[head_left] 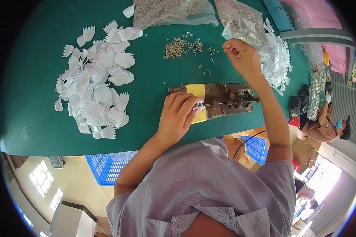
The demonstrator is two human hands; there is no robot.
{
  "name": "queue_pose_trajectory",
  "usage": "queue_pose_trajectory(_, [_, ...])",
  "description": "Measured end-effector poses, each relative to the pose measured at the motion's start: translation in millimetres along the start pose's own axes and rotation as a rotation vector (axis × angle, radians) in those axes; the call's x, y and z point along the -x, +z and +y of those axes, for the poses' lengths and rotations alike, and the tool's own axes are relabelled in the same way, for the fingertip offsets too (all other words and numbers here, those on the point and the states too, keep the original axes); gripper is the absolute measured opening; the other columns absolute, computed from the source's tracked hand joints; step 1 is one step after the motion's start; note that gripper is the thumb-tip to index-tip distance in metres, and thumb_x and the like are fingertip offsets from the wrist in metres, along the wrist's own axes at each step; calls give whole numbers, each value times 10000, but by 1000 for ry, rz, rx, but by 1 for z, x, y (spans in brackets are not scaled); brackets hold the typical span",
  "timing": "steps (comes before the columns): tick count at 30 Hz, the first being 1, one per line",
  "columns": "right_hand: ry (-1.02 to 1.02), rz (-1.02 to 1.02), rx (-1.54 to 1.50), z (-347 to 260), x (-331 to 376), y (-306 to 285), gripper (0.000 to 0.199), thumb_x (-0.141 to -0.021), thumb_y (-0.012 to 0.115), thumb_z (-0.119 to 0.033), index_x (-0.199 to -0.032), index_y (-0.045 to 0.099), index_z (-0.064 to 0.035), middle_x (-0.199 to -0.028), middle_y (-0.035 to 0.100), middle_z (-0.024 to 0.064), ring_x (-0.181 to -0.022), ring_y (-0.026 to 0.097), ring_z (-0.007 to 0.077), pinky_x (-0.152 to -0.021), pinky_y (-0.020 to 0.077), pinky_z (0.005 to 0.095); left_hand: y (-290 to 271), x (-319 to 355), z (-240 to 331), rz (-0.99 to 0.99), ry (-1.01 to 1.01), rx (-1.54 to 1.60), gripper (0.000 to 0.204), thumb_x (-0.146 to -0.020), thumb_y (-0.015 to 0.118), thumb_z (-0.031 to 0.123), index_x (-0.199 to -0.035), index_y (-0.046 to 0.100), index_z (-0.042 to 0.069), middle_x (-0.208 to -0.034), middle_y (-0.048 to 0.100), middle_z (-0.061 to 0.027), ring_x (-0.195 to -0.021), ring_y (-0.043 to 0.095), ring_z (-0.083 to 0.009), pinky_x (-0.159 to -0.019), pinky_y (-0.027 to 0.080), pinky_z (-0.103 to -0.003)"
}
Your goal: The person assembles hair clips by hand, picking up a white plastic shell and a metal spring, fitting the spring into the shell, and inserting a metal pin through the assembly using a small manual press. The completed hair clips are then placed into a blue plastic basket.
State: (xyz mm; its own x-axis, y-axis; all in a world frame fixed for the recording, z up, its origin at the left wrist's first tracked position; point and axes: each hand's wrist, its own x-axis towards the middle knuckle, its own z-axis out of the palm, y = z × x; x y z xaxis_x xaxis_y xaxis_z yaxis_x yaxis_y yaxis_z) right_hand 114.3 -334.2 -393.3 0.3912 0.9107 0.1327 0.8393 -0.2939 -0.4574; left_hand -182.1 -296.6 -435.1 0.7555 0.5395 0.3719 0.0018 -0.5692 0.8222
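Workshop int.: gridded patches of window light (41, 177) glow lower L, nr. pale flr. (82, 177) and white boxy cab. (72, 222). At R, grey ribbed wall (346, 94), cardboard boxes (304, 152) & glaring bright opening (327, 175); green tbl. (31, 114) upper ctr.

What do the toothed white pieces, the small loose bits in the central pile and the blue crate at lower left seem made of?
Toothed white pieces: probably thin molded plastic, smooth, from their even color and crisp teeth.
Small loose bits: likely metal, shiny, from their silvery-tan glints.
Blue crate: apparently rigid plastic, judging by its uniform lattice wall.
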Motion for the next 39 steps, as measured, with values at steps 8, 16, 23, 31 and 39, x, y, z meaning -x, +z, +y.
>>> queue_pose_trajectory(8, [-91, -139, -45, 17, -12, 10, 105, -922, 729, -158, -1027, 734, -153, -929, 729, 27, -807, 722, 241, -736, 563, 383, -1, 1, 1, 13, -16, -29, 376, -792, 824, 9, -1140, 688, 54, -1116, 674, -115, -1052, 627, -341, -903, 526, -426])
queue_pose_trajectory(16, [-201, -153, 63, 22, -21, 21, 95, -918, 714, -196, -977, 707, -121, -924, 723, 51, -864, 722, 298, -769, 567, 438, -2, 4, 6, 10, -44, -63, 380, -801, 823, 5, -1150, 680, 46, -1129, 678, -111, -1062, 634, -330, -897, 528, -412])
queue_pose_trajectory(23, [-167, -124, -7, 22, -20, 17, 127, -921, 726, -188, -991, 706, -85, -914, 741, 58, -813, 721, 238, -754, 568, 371, 2, 1, 6, 2, -38, -30, 364, -819, 817, 22, -1155, 676, 36, -1131, 677, -115, -1056, 631, -333, -906, 523, -401])
queue_pose_trajectory(31, [-31, -166, -277, 9, 1, -6, 197, -846, 789, -188, -925, 705, -29, -868, 740, 75, -770, 720, 200, -748, 582, 338, -1, 4, 5, 23, -19, -56, 357, -823, 819, 25, -1152, 680, 36, -1134, 676, -117, -1060, 631, -333, -903, 521, -404])
queue_pose_trajectory(39, [96, -300, -739, -69, 82, -20, 128, -938, 756, -93, -1038, 770, -14, -868, 753, 14, -780, 685, 47, -707, 569, 228, -1, 0, 5, 29, -35, -22, 347, -827, 814, 5, -1146, 681, 40, -1128, 676, -116, -1062, 637, -325, -889, 524, -392])
